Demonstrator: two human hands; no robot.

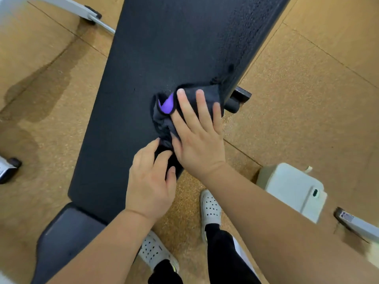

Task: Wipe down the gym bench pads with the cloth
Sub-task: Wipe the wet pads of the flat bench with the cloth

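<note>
My right hand point(196, 138) pressed flat, fingers straight, on the cloth point(164, 117) at the bench pad point(143, 58)'s right edge to scrub; my left hand point(149, 181) pinched its near end, steadying it.

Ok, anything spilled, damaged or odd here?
A dark, wet-looking patch spreads across the tan speckled floor left of the long black bench pad, like a spill. The pad's right edge looks torn beside the black-and-purple cloth.

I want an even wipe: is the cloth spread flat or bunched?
Bunched. The cloth lies crumpled on the bench pad, a purple fold turned up; the right hand presses it, the left hand grips its near end.
</note>
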